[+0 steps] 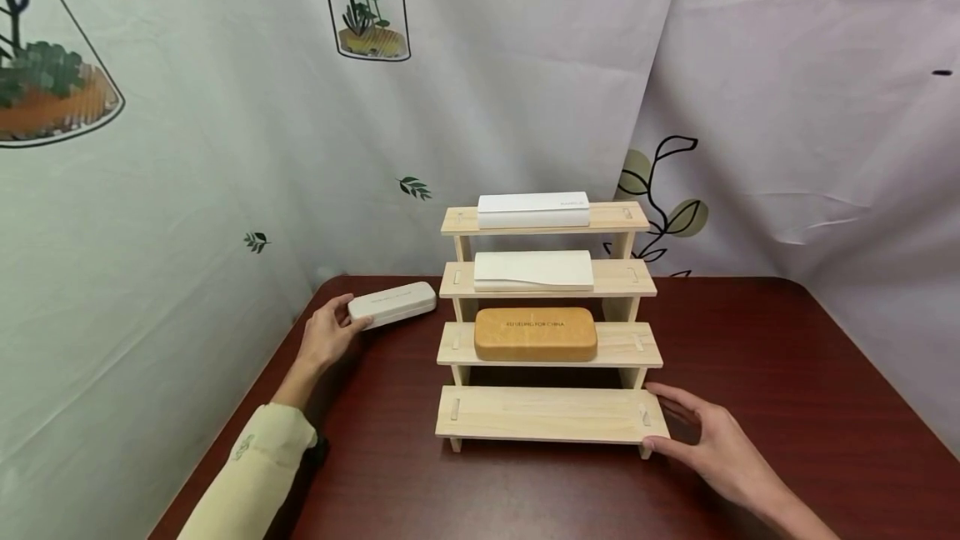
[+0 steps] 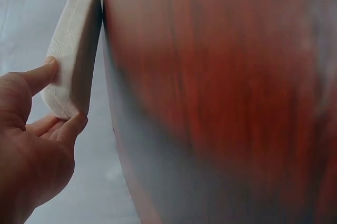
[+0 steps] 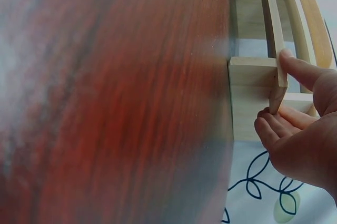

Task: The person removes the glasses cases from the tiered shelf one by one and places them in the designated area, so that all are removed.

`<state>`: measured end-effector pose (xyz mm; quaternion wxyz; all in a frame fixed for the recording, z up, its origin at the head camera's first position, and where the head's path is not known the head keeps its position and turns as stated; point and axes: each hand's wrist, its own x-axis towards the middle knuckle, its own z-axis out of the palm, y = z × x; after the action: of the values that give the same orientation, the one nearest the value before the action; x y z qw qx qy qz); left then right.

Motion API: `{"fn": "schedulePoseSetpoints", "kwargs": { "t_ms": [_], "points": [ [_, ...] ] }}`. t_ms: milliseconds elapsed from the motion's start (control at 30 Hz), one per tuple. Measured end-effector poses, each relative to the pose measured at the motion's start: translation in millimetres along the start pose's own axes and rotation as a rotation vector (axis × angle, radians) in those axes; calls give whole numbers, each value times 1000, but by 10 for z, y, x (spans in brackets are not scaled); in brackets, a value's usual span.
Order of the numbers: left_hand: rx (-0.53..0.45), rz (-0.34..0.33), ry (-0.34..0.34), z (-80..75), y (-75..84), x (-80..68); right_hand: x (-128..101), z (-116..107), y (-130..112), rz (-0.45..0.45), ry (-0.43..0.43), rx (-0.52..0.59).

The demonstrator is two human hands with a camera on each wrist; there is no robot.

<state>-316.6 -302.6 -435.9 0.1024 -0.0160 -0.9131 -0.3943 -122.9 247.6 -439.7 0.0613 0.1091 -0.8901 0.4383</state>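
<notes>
The left hand [image 1: 327,332] pinched the near end of a cream case [image 1: 392,304] lying on the dark red table [image 1: 787,373], left of the wooden stepped rack [image 1: 622,344] — thumb and fingers curled around its edge. The right hand [image 1: 712,440] gripped the right end of the bottom shelf [image 1: 547,413], thumb on top, fingers seemingly tucked beneath. Higher shelves held a tan case [image 1: 536,333] and two white cases — one [image 1: 533,271] above it, another [image 1: 533,210] topmost.
</notes>
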Motion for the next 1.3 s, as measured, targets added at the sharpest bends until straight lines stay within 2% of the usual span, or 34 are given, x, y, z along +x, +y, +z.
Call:
{"fn": "schedulePoseSetpoints", "kwargs": {
  "t_ms": [333,533,967,1300],
  "points": [
    [25,9,-95,-26,-63,104,3,-5,0,-5,-7,-4],
    [17,-13,-125,-63,-113,134,3,11,8,-26,-9,24],
    [31,-40,-133,-93,-253,237,0,9,1,2,-11,17],
    [74,-63,-140,-87,-247,276,-9,4,0,-17,-8,14]
  ]
}}
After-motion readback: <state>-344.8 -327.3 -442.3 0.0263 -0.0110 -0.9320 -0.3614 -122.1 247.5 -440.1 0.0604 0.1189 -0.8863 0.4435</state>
